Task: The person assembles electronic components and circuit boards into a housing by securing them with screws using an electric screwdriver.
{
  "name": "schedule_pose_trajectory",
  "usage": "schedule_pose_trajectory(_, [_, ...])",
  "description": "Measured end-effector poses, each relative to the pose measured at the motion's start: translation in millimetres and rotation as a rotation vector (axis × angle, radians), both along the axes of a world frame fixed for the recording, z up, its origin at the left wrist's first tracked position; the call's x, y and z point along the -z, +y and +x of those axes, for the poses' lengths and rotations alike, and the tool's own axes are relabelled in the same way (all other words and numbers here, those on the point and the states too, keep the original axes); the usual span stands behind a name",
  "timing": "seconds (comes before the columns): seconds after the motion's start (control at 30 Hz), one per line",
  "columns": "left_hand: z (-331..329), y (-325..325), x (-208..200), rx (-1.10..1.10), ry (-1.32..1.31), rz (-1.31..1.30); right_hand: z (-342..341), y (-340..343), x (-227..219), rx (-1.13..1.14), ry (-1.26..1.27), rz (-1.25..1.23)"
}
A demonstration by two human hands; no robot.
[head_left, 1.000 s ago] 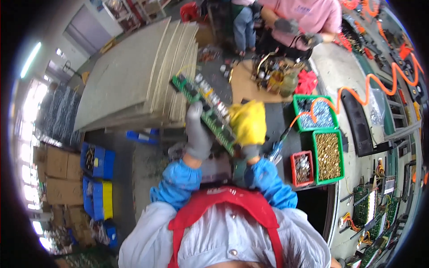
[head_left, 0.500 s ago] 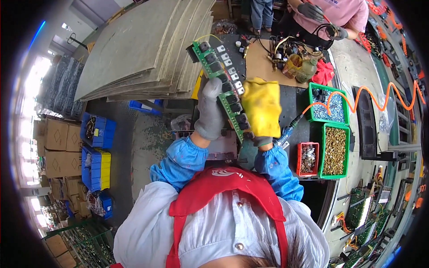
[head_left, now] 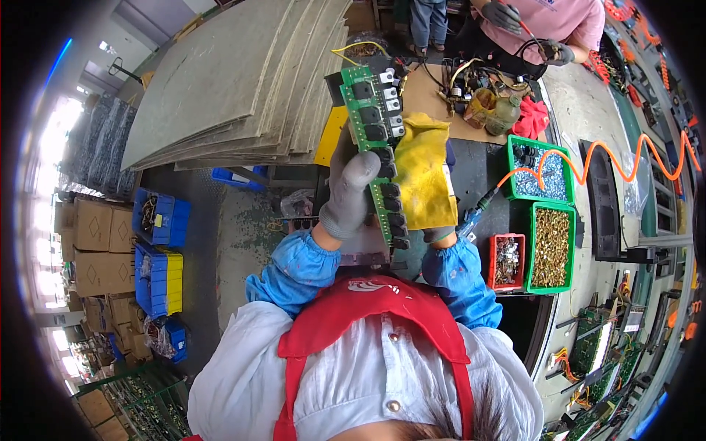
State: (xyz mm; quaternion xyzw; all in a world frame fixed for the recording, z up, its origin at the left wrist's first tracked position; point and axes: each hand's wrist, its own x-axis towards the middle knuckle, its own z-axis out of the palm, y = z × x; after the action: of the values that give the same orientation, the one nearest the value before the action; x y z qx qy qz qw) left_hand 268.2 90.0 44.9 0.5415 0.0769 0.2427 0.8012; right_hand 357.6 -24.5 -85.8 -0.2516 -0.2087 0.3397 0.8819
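Observation:
A long green circuit board [head_left: 370, 140] with black components and a row of white-and-metal parts stands tilted in front of me. My left hand [head_left: 351, 192], in a grey glove, is closed around its left edge, thumb across the face. A yellow wire [head_left: 360, 48] loops from the board's top end. On the board's right side is a stained yellow cloth [head_left: 424, 173], touching the edge. My right hand [head_left: 439, 234] is behind and under this cloth, holding it; only the grey glove's lower part shows and the fingers are covered.
Green bins of silver screws [head_left: 552, 163] and brass-coloured parts [head_left: 551, 246], plus a small red bin [head_left: 506, 262], stand at right. An orange coiled hose [head_left: 581, 173] crosses them, ending at a blue tool [head_left: 474, 217]. Stacked grey sheets [head_left: 213, 88] lie at left. A co-worker [head_left: 548, 29] works opposite.
The board has turned more upright and its upper end has shifted right. The yellow cloth has slid slightly left and upward. My left hand has changed its angle on the board.

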Motion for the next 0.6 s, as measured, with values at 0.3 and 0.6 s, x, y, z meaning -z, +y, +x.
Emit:
schedule_pose_trajectory(0.3, [-7,2,4,0.045,-0.012,0.055,12,-14,-49,0.712,-1.338,-1.232])
schedule_pose_trajectory(0.6, [-6,-27,-13,0.1,0.006,0.119,23,2,7,0.37,-0.82,-0.617])
